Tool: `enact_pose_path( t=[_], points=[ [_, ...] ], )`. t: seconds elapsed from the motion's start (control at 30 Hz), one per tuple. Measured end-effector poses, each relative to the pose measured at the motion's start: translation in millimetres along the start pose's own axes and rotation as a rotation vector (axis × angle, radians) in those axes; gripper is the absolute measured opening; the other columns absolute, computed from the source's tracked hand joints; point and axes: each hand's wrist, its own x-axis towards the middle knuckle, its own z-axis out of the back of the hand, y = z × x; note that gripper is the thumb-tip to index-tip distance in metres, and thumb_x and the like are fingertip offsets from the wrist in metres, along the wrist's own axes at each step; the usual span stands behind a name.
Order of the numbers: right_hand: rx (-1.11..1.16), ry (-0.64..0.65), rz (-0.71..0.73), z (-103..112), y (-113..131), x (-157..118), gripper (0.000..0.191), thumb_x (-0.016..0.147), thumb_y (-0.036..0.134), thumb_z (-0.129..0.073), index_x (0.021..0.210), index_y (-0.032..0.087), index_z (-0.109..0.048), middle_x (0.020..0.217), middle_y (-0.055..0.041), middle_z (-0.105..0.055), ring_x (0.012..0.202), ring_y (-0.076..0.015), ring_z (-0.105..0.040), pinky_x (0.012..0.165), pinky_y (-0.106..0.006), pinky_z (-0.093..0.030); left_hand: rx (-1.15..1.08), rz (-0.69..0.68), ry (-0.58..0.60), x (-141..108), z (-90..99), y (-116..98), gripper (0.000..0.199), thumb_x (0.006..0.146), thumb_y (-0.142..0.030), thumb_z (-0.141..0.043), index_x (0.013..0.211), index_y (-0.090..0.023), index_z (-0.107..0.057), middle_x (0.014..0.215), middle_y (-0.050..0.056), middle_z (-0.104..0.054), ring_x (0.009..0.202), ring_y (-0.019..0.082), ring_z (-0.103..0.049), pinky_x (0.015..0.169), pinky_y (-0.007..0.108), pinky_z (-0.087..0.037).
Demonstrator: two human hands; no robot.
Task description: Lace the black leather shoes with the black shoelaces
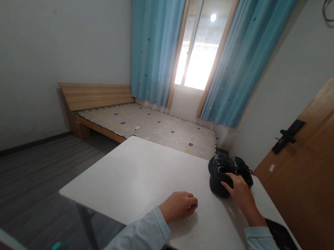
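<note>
A pair of black shoes (220,179) stands side by side on the right part of a white table (141,176). My right hand (237,191) reaches over the nearer shoe, with thumb and fingers apart and touching its side and top. Left of it, my left hand (179,207) rests near the table's front edge, its fingers curled in, and nothing shows in it.
Beyond the table is a low bed (154,125) with a small white object (136,128) on it. A dark flat item (291,246) lies along the table's right side. A wooden door (329,140) stands at right; a green-capped bottle (60,249) is on the floor.
</note>
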Motion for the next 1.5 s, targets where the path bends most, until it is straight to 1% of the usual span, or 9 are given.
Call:
enact_pose_path(
  t=[0.17, 0.3, 0.67, 0.87, 1.03, 1.17, 1.3, 1.4, 1.5],
  points=[
    [-0.017, -0.007, 0.042, -11.8, -7.0, -3.8, 0.037, 0.082, 0.041, -0.052, 0.102, 0.012, -0.063, 0.097, -0.0166, -0.066, 0.093, -0.0309, -0.058, 0.08, -0.043, -0.047, -0.003, 0.012, 0.021, 0.3, 1.9, -1.7, 0.019, 0.085, -0.02, -0.046, 0.09, -0.019, -0.064, 0.084, 0.004, -0.066, 0.078, 0.016, -0.062, 0.071, 0.025, -0.049],
    [-0.025, -0.032, 0.041, -15.7, -8.4, -6.0, 0.033, 0.082, 0.04, -0.053, 0.102, 0.014, -0.062, 0.098, -0.0161, -0.065, 0.095, -0.0319, -0.057, 0.078, -0.044, -0.047, -0.005, 0.03, 0.036, 0.4, 3.3, -2.4, 0.019, 0.085, -0.02, -0.046, 0.092, -0.019, -0.064, 0.086, 0.004, -0.066, 0.08, 0.015, -0.062, 0.072, 0.024, -0.049],
    [-0.01, 0.036, -0.022, -15.9, -13.1, -3.9, 0.033, 0.079, 0.033, -0.058, 0.104, 0.011, -0.061, 0.096, -0.0155, -0.064, 0.09, -0.0294, -0.06, 0.077, -0.041, -0.048, -0.021, 0.016, 0.005, -0.7, -3.3, 1.8, 0.019, 0.082, -0.018, -0.048, 0.091, -0.019, -0.064, 0.086, 0.005, -0.066, 0.08, 0.016, -0.062, 0.074, 0.025, -0.049],
    [0.003, 0.021, -0.023, -15.7, -10.8, -4.4, 0.032, 0.078, 0.031, -0.058, 0.104, 0.012, -0.061, 0.1, -0.0157, -0.065, 0.095, -0.0306, -0.058, 0.078, -0.043, -0.047, -0.025, 0.021, 0.0, -0.9, -3.5, 2.3, 0.019, 0.081, -0.017, -0.049, 0.091, -0.02, -0.064, 0.087, 0.004, -0.066, 0.081, 0.016, -0.062, 0.074, 0.025, -0.049],
    [0.037, -0.015, -0.024, -15.3, -4.7, -4.1, 0.029, 0.078, 0.029, -0.057, 0.102, 0.014, -0.063, 0.101, -0.0149, -0.066, 0.095, -0.0305, -0.057, 0.079, -0.044, -0.046, -0.027, 0.013, 0.003, -0.4, -2.1, 2.4, 0.018, 0.082, -0.017, -0.048, 0.091, -0.02, -0.063, 0.088, 0.004, -0.067, 0.081, 0.017, -0.062, 0.072, 0.026, -0.049],
    [0.033, -0.032, -0.002, -12.5, 5.6, -4.5, 0.025, 0.079, 0.027, -0.055, 0.1, 0.015, -0.062, 0.101, -0.0142, -0.066, 0.096, -0.0302, -0.056, 0.076, -0.043, -0.046, -0.002, 0.029, -0.008, -0.9, -0.2, 1.5, 0.018, 0.083, -0.019, -0.047, 0.092, -0.02, -0.063, 0.087, 0.004, -0.066, 0.08, 0.017, -0.062, 0.071, 0.025, -0.048],
    [0.035, -0.049, 0.05, -4.3, 27.3, -8.4, 0.018, 0.081, 0.026, -0.054, 0.094, 0.016, -0.062, 0.094, -0.0122, -0.066, 0.092, -0.0287, -0.056, 0.072, -0.039, -0.044, 0.004, 0.112, -0.058, -0.5, 3.1, 1.3, 0.019, 0.084, -0.019, -0.046, 0.093, -0.021, -0.063, 0.087, 0.004, -0.066, 0.079, 0.017, -0.062, 0.071, 0.026, -0.048],
    [0.023, -0.046, 0.111, 2.4, 50.2, -15.4, 0.014, 0.083, 0.027, -0.054, 0.091, 0.018, -0.061, 0.089, -0.0097, -0.065, 0.087, -0.0271, -0.056, 0.071, -0.037, -0.042, -0.031, 0.237, -0.167, 1.5, 6.6, 1.7, 0.018, 0.085, -0.019, -0.046, 0.094, -0.021, -0.062, 0.087, 0.003, -0.066, 0.077, 0.016, -0.061, 0.071, 0.026, -0.048],
    [0.024, -0.066, 0.161, 6.8, 75.0, -23.9, 0.012, 0.084, 0.026, -0.054, 0.09, 0.018, -0.06, 0.088, -0.0093, -0.063, 0.086, -0.0263, -0.055, 0.069, -0.035, -0.04, -0.118, 0.359, -0.338, 4.0, 10.1, 2.8, 0.017, 0.086, -0.021, -0.044, 0.093, -0.021, -0.06, 0.086, 0.002, -0.065, 0.076, 0.014, -0.06, 0.074, 0.026, -0.047]
  ],
)
